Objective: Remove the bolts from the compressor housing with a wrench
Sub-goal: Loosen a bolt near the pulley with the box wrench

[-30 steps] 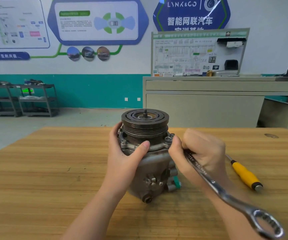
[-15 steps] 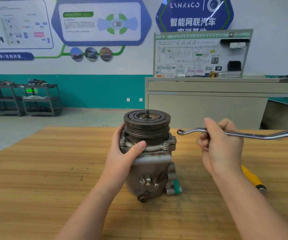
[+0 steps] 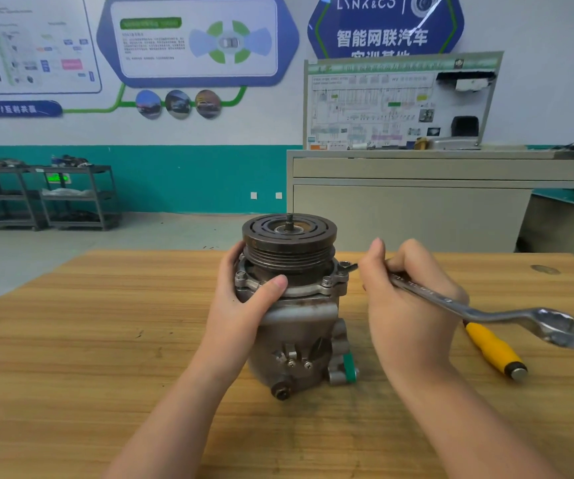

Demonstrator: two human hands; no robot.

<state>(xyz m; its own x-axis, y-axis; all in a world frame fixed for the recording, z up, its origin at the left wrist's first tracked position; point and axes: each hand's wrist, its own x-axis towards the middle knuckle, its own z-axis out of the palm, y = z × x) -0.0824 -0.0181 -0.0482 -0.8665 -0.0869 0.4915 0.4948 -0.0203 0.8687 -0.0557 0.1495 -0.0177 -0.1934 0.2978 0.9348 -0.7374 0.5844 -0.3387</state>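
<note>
A metal compressor stands upright on the wooden table, its dark grooved pulley on top. Bolts sit in the flange under the pulley, one at the front right and one at the right. My left hand grips the housing from the left, thumb on the flange. My right hand holds a silver ring wrench. The wrench's small end sits at the right flange bolt, and its large ring end points right and toward me.
A yellow-handled screwdriver lies on the table to the right, partly under the wrench. Behind the table stand a grey cabinet with a display board and, at far left, dark shelving carts.
My right hand lifted the wrench off the flange, swung it level to the right, then brought its small end back down to the right flange bolt. My left hand kept its hold.
</note>
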